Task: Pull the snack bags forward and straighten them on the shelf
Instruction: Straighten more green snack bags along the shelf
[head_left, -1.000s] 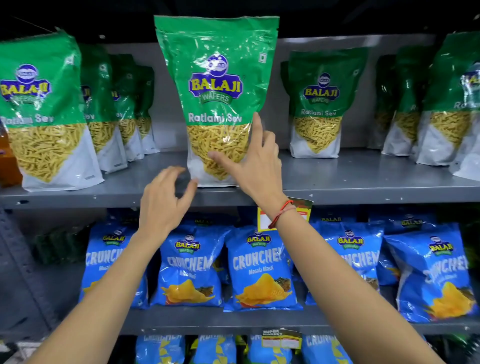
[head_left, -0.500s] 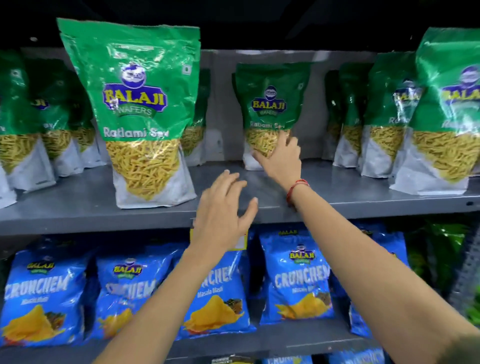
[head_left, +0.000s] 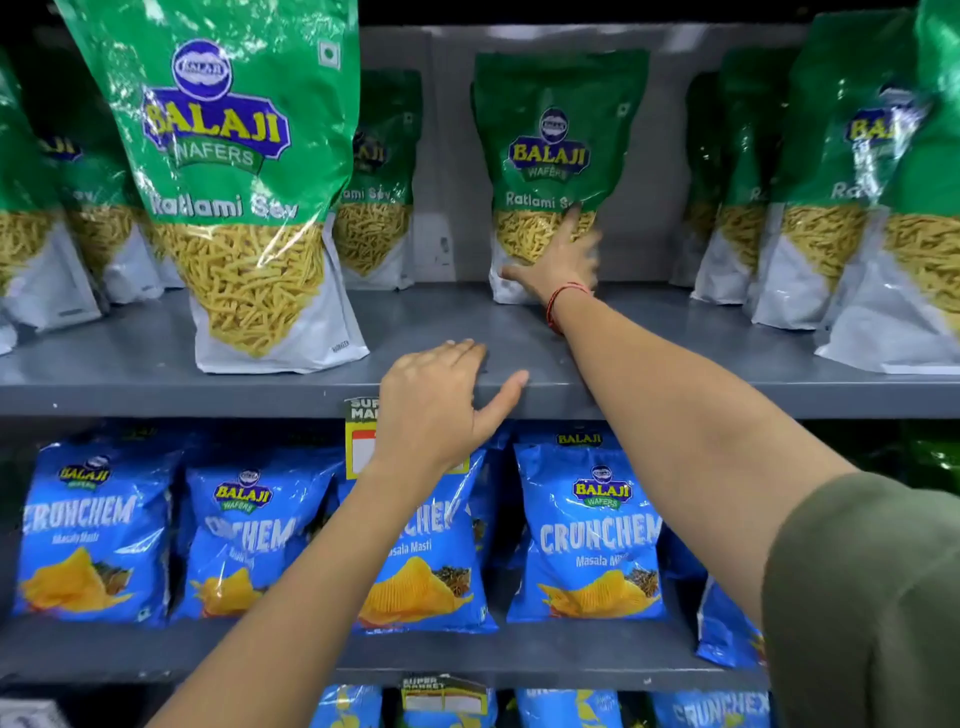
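Green Ratlami Sev bags stand on the grey upper shelf (head_left: 675, 374). One green bag (head_left: 244, 171) stands upright at the shelf's front edge, left of centre. Another green bag (head_left: 556, 145) stands far back against the rear wall. My right hand (head_left: 561, 260) reaches deep in and lies spread on that bag's lower front, thumb at its bottom left corner; a firm grip does not show. My left hand (head_left: 441, 400) rests with fingers apart on the shelf's front lip, holding nothing.
More green bags stand in rows at the far left (head_left: 31, 249) and the right (head_left: 852, 208). Blue Crunchem bags (head_left: 587, 535) fill the lower shelf. A price tag (head_left: 361, 436) hangs on the shelf lip behind my left hand.
My view has shifted right, away from the front bag. My right hand has reached further back onto the rear bag. My left hand has come down onto the shelf edge.
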